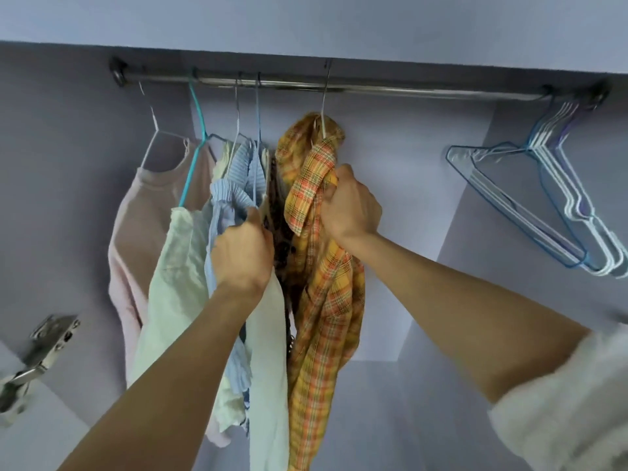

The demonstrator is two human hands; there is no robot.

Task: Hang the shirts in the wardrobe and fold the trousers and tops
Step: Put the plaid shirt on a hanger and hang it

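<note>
- Wardrobe [441, 185] first: its lilac walls enclose everything, and a steel rail [407, 91] runs across well above both sets of fingers, there to carry the hangers.
- Yellow plaid shirt [323, 300] hangs from a white wire hanger [324, 107] hooked on the rail, straight above the right fingers. Its collar is bunched up around the hanger neck, so it probably needs pulling straight to sit properly.
- Pale green garment [170, 300], a pink top [136, 239] and a blue ribbed piece [238, 164] hang crowded together on the far side of the left fingers from the plaid shirt, packed tight, likely to leave rail space.
- Right hand [350, 209] has its fingers curled tight around a fold of the plaid shirt just under the collar, apparently to tug it into place.
- Left hand [243, 253] is curled too, its fingertips buried between the hanging clothes; it seems to hold them aside, though exactly which cloth it pinches I cannot tell.
- Spare wire hangers [557, 185] cluster at the rail's end, well apart from the right fingers, ready for further shirts.
- Door hinge [44, 348] sits low, well away from the left fingers.
</note>
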